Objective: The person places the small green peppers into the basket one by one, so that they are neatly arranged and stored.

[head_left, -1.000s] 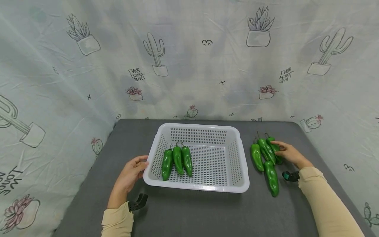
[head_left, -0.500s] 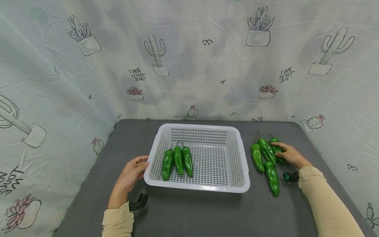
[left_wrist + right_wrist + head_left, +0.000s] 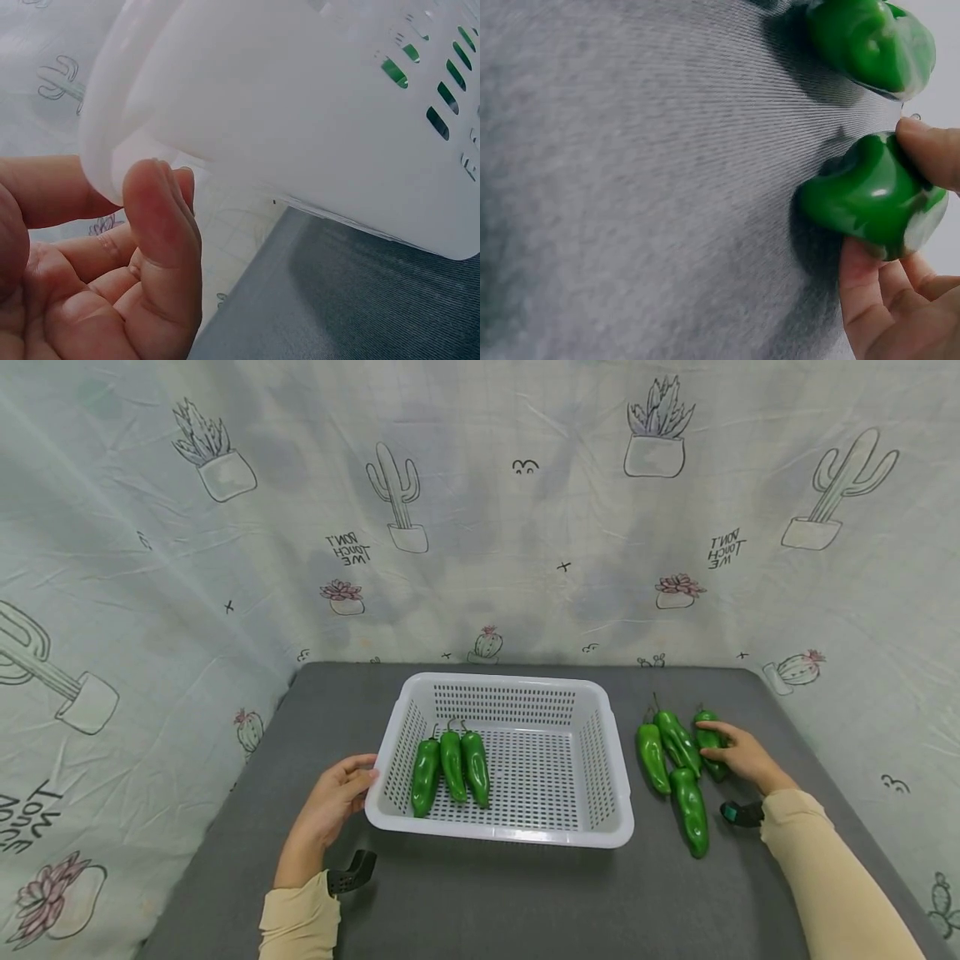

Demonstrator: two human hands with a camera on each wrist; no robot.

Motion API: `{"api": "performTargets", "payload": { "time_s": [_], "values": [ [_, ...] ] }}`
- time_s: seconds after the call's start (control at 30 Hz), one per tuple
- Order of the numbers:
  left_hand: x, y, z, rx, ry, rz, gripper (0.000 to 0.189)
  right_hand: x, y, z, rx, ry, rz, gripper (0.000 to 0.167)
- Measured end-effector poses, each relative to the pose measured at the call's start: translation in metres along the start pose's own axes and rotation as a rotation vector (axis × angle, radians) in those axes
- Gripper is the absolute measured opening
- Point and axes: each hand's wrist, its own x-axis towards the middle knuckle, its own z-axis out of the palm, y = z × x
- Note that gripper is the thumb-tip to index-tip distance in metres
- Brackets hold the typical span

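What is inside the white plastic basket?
Three long green peppers lie side by side in the left part of the white plastic basket. Its slotted floor shows beside them, but the part directly underneath them is covered.

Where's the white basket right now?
In the head view, the white basket is near the middle of the gray table, the left hand at its left side, four green peppers to its right.

- Basket (image 3: 495, 833): smooth plastic with a soft sheen
- Green chili peppers (image 3: 691, 814): smooth, glossy skin
- Desk (image 3: 480, 902): matt, finely ribbed, cloth-like surface
- Backdrop (image 3: 480, 527): printed cloth, lightly creased
- Sleeves (image 3: 832, 868): matt cloth
- Wrist-worn devices (image 3: 347, 878): dark, plastic-looking
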Motion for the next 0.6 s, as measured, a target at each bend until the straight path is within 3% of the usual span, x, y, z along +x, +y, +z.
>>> {"api": "performTargets", "payload": {
  "time_s": [0.33, 0.6],
  "values": [
    [0.0, 0.003, 0.0, -0.004, -0.005, 0.001, 0.045, -0.01, -0.002, -0.005, 0.058, 0.076, 0.008, 0.069],
    [0.0, 0.001, 0.0, -0.001, -0.011, 0.006, 0.044, -0.016, -0.031, -0.011, 0.09, 0.102, -0.02, 0.07]
  ]
}}
